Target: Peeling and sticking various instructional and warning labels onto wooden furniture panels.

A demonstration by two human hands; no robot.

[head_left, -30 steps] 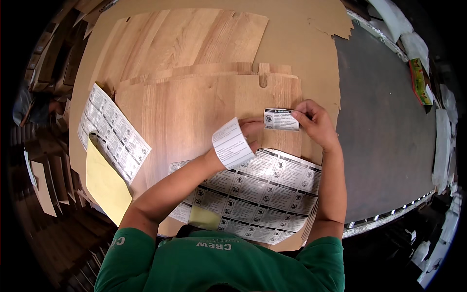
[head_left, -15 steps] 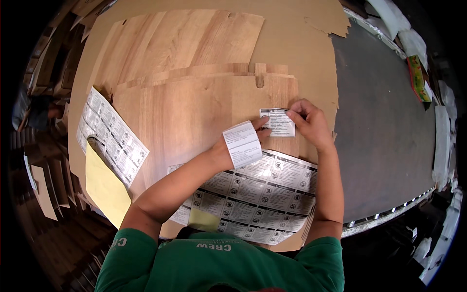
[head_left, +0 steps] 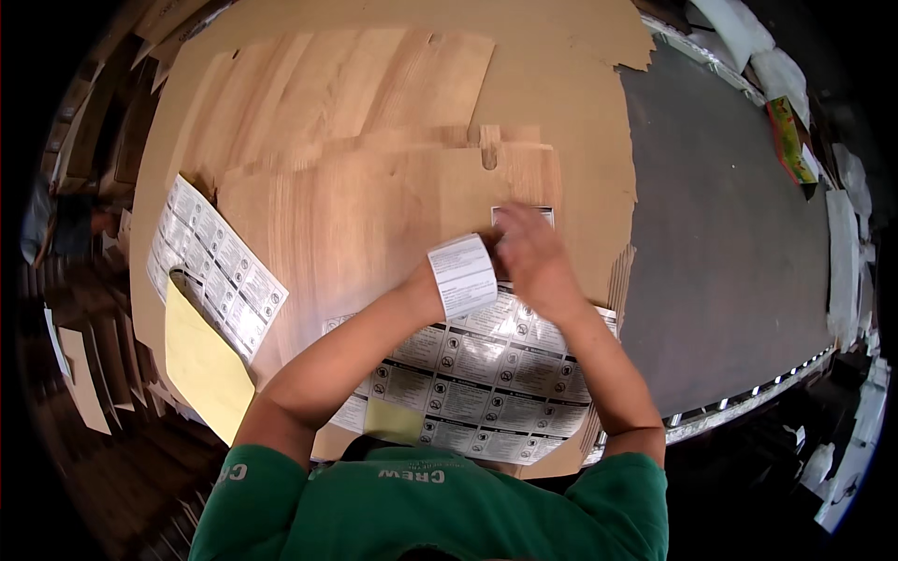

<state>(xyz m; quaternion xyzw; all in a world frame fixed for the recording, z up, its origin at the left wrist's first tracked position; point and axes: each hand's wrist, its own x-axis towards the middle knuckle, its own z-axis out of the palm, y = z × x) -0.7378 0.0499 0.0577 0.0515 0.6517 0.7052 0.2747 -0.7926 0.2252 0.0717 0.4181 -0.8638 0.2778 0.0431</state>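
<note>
A small white label with black print [head_left: 547, 216] lies on a wood-grain board [head_left: 374, 206], near its right end. My right hand [head_left: 538, 262] is over the label and covers most of it; its fingers are smeared by motion. Close beside it, my left hand [head_left: 492, 243] is largely hidden, its fingers behind my right hand. Two printed white labels [head_left: 463, 278] hang on a strip around the left hand and wrist. Below both hands, a large sheet of printed warning labels [head_left: 496, 374] lies under my forearms, with a bare yellow patch where its backing shows.
Another label sheet [head_left: 220, 266] with a curled yellow backing [head_left: 201, 360] lies at the left. More wood-grain boards [head_left: 327, 84] rest on cardboard [head_left: 561, 84] beyond. A dark conveyor-like surface [head_left: 720, 234] runs along the right, with a red and green box [head_left: 791, 145] at its edge.
My right hand has moved left from the label's upper right corner to over its middle, hiding most of it. The left hand has stayed nearly in place. The view has shifted slightly.
</note>
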